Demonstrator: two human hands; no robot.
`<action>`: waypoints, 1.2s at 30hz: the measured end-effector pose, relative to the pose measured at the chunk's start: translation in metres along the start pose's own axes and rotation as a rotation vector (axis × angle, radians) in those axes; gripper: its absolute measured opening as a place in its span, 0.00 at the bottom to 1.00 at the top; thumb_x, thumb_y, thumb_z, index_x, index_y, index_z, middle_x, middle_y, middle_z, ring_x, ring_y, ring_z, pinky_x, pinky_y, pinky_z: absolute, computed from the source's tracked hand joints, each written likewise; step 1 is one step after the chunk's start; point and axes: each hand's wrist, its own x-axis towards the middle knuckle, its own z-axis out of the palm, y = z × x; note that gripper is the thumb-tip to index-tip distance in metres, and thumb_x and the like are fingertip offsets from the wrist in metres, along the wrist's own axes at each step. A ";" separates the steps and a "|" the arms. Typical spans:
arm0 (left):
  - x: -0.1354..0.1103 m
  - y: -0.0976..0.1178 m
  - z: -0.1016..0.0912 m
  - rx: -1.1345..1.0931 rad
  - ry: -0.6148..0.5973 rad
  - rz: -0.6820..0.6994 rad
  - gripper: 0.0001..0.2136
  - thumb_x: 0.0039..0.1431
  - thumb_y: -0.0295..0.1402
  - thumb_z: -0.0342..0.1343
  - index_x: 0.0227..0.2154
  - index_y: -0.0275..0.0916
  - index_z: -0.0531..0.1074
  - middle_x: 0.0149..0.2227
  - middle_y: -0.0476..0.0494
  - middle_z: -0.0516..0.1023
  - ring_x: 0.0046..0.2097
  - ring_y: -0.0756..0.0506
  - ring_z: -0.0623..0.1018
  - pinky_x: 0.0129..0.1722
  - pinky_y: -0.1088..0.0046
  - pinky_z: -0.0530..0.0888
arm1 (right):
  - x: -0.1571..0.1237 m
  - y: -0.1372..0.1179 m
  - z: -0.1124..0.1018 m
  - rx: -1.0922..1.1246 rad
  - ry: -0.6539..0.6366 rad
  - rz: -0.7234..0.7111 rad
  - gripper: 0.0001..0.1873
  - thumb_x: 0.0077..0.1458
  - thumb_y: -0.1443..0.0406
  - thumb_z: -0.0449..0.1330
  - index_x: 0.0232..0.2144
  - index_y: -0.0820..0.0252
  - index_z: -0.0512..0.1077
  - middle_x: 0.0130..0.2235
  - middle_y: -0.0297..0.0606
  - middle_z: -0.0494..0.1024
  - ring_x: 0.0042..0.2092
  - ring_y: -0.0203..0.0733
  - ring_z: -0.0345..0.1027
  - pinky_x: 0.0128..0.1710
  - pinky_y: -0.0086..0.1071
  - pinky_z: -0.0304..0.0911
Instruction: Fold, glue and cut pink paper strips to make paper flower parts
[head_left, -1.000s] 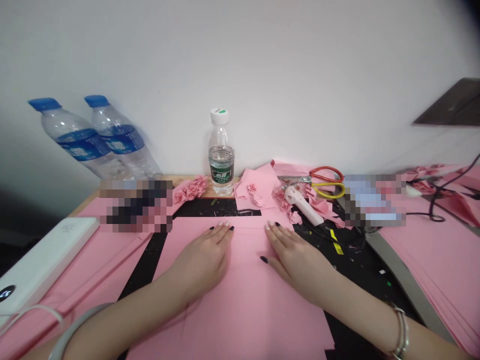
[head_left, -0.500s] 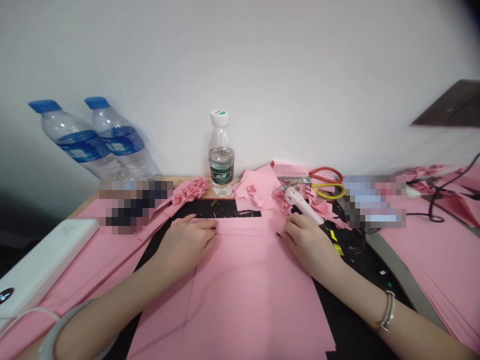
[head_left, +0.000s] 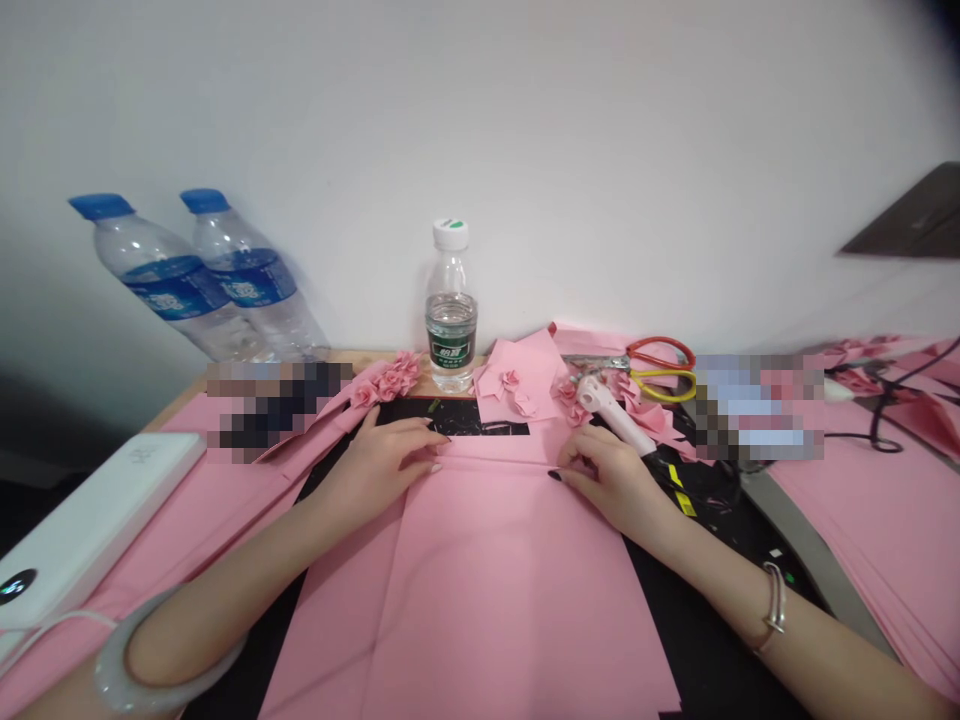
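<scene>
A large pink paper sheet (head_left: 487, 580) lies on a black mat in front of me, with a narrow folded band along its far edge. My left hand (head_left: 382, 465) pinches the left end of that fold, fingers curled onto the paper. My right hand (head_left: 607, 475) pinches the right end of the same fold, fingertips pressed together on the edge.
A small water bottle (head_left: 451, 310) stands by the wall, two larger bottles (head_left: 217, 280) lean at left. Small pink paper roses (head_left: 390, 380), a white glue gun (head_left: 619, 420), red and yellow scissors (head_left: 660, 370), a white device (head_left: 82, 530) and pink paper stacks (head_left: 892, 520) surround the mat.
Both hands went from lying flat near the middle of the sheet to spreading apart along the far edge, and now pinch the folded band at its two ends.
</scene>
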 end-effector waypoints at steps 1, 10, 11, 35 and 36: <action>0.000 -0.001 0.001 0.003 0.003 0.021 0.09 0.63 0.32 0.53 0.39 0.43 0.78 0.44 0.45 0.81 0.51 0.41 0.76 0.58 0.53 0.62 | 0.000 -0.001 0.000 -0.004 0.007 -0.013 0.08 0.53 0.74 0.57 0.26 0.58 0.69 0.30 0.36 0.72 0.33 0.41 0.67 0.31 0.32 0.65; -0.002 -0.003 0.007 0.125 0.085 0.147 0.12 0.66 0.28 0.50 0.34 0.42 0.79 0.39 0.47 0.79 0.47 0.43 0.75 0.53 0.58 0.66 | -0.010 0.001 0.006 -0.271 -0.006 -0.150 0.14 0.58 0.76 0.51 0.39 0.61 0.74 0.40 0.45 0.81 0.42 0.45 0.75 0.43 0.38 0.71; -0.002 -0.003 0.008 0.154 0.087 0.169 0.13 0.66 0.26 0.49 0.34 0.42 0.79 0.39 0.47 0.79 0.48 0.43 0.75 0.53 0.58 0.66 | -0.011 0.002 0.006 -0.310 -0.012 -0.175 0.15 0.58 0.77 0.51 0.40 0.62 0.75 0.42 0.46 0.81 0.43 0.46 0.76 0.44 0.38 0.72; -0.017 0.047 0.048 0.210 -0.197 0.269 0.27 0.60 0.25 0.44 0.63 0.26 0.57 0.67 0.30 0.57 0.68 0.37 0.56 0.64 0.54 0.62 | -0.022 -0.049 0.033 -0.450 -0.278 -0.252 0.33 0.63 0.58 0.53 0.60 0.83 0.61 0.63 0.67 0.60 0.64 0.62 0.55 0.61 0.52 0.58; -0.016 0.047 0.048 0.205 -0.210 0.274 0.27 0.60 0.25 0.44 0.63 0.25 0.57 0.67 0.30 0.56 0.68 0.37 0.56 0.64 0.54 0.62 | -0.021 -0.049 0.034 -0.439 -0.290 -0.257 0.33 0.63 0.58 0.53 0.60 0.83 0.62 0.63 0.66 0.59 0.64 0.62 0.54 0.62 0.52 0.57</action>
